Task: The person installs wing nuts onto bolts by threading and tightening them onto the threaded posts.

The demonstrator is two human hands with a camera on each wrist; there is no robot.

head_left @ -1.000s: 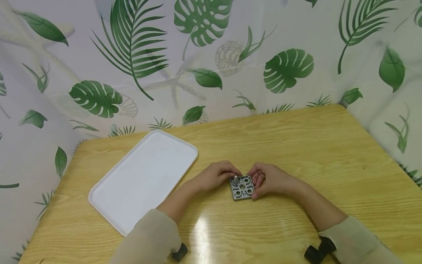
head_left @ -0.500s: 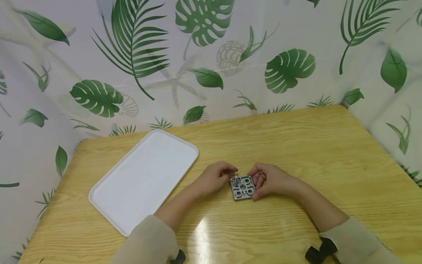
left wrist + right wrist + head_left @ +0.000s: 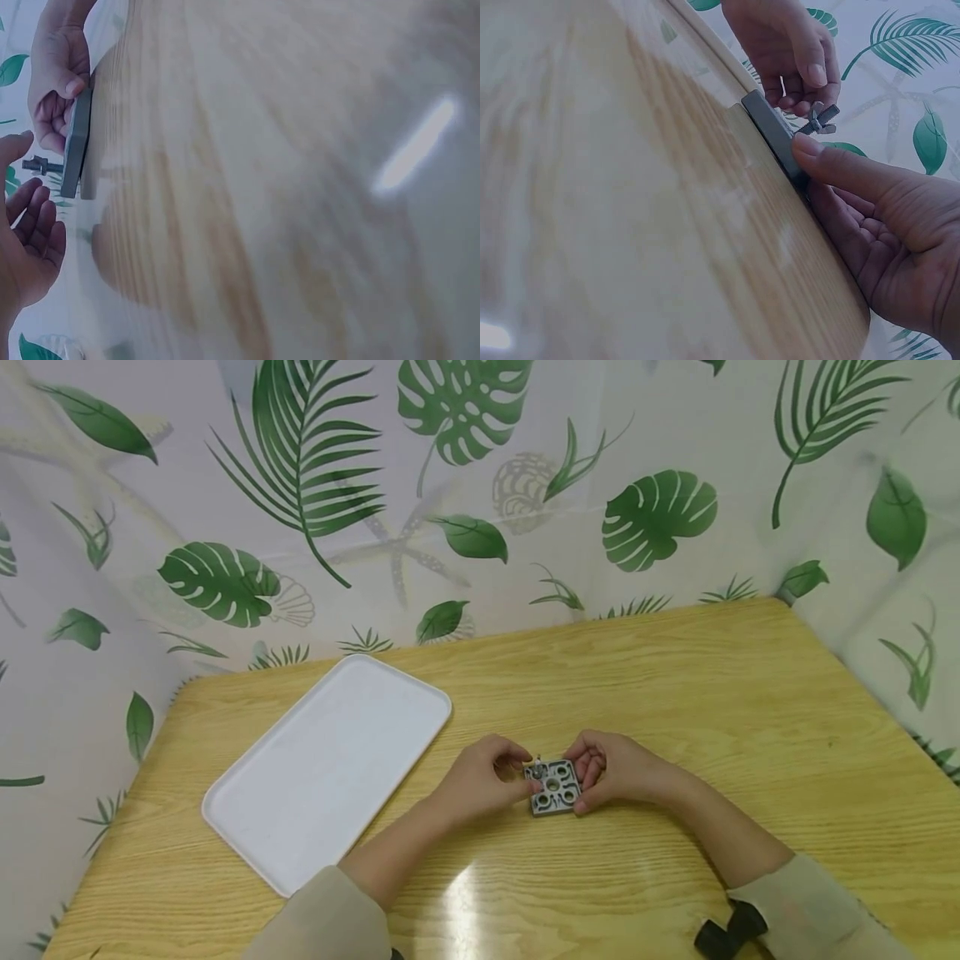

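A square grey metal plate (image 3: 553, 802) with several round holes lies on the table between my hands. From its far left corner stands a bolt with a wing nut (image 3: 819, 124), seen clearly in the right wrist view. My right hand (image 3: 622, 768) holds the plate's right edge between thumb and fingers. Around the bolt, with a gap left, my left hand (image 3: 480, 781) has its thumb on one side and its fingers on the other. In the left wrist view, the left hand's fingers (image 3: 34, 225) are apart from the bolt.
A white rectangular tray (image 3: 322, 777) lies to the left on the wooden table (image 3: 675, 677). Behind the table hangs a white cloth (image 3: 555, 552) printed with green leaves. A black strap mount (image 3: 720, 937) sits at the right sleeve.
My left hand drew its fingers back from the bolt, then turned so the thumb came to the near side. The right hand and the plate stayed where they were.
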